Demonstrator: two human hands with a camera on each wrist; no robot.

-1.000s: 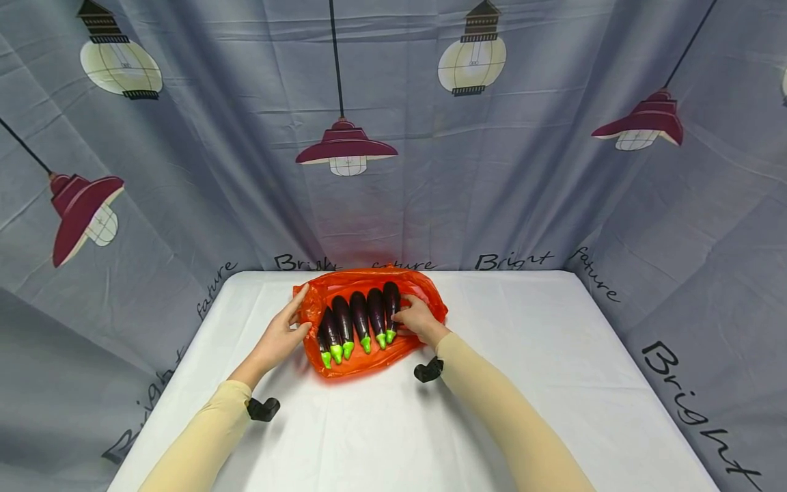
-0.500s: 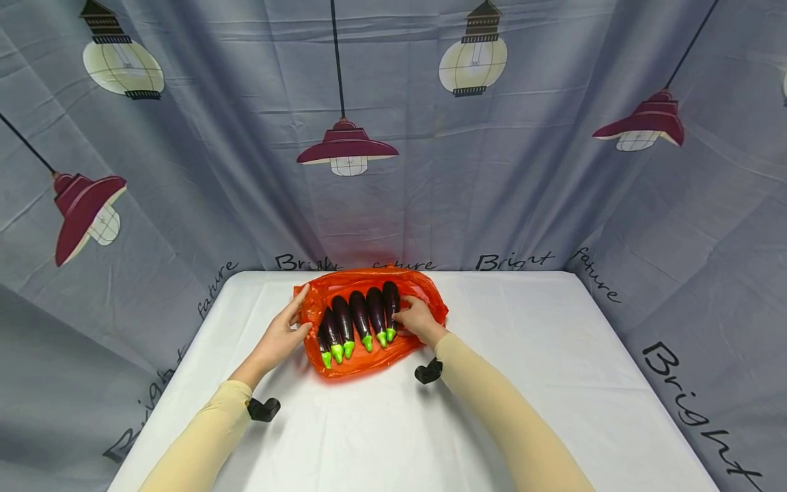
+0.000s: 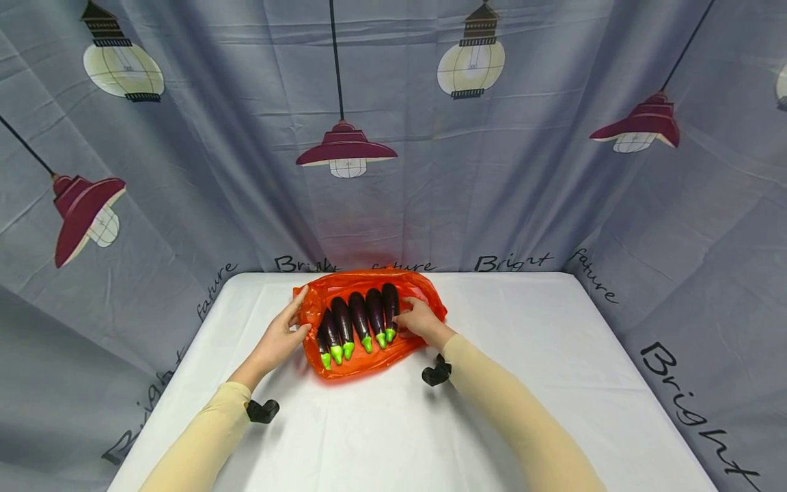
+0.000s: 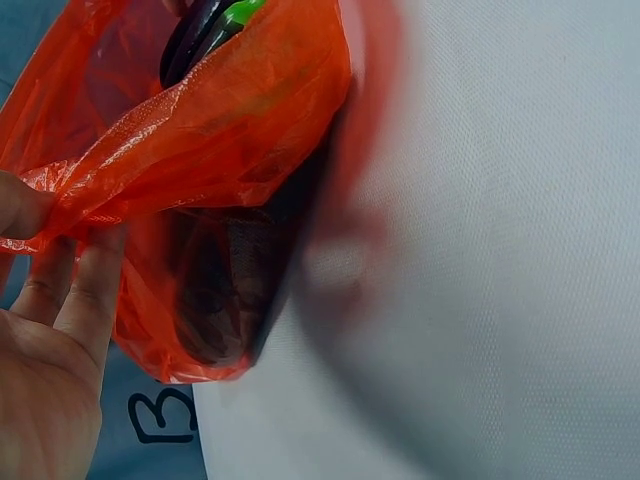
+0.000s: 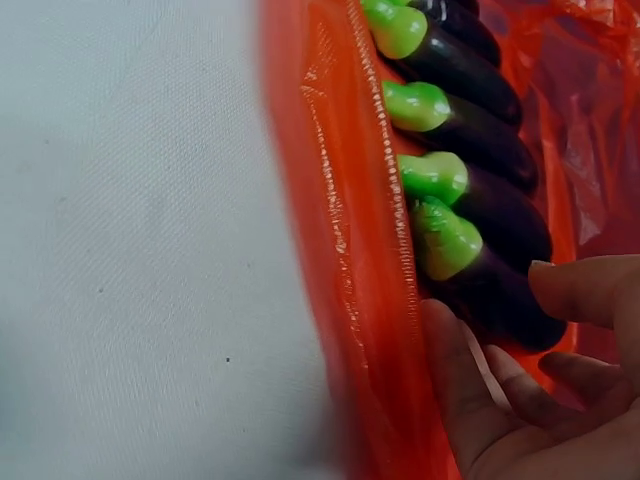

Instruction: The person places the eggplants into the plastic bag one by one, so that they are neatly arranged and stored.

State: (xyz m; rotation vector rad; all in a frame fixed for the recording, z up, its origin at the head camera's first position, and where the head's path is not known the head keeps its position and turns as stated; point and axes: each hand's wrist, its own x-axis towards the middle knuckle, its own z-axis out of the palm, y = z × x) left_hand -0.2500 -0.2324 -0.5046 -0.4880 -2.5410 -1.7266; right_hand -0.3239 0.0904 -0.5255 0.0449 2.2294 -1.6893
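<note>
Several dark purple eggplants (image 3: 359, 318) with bright green caps lie side by side in an orange-red plastic bag (image 3: 369, 365), mouth spread wide. At the bag's left end, my left hand (image 3: 279, 342) pinches its gathered rim between thumb and fingers, as the left wrist view shows. My right hand (image 3: 425, 322) reaches inside at the right end, beside the rightmost eggplant (image 3: 390, 311). In the right wrist view its fingers are spread and loosely bent, with the thumb tip right at that eggplant (image 5: 500, 300) and the other fingertips along its near side.
The bag rests toward the back of a white-covered table (image 3: 522, 383). Behind and around stands a grey-blue curtain (image 3: 393, 212) printed with lamps and lettering. A black wrist mount (image 3: 263, 411) sticks out at each sleeve cuff.
My right hand has shifted slightly right, its thumb drawing back from over the rightmost eggplant to its edge. My left hand and the bag stay in place.
</note>
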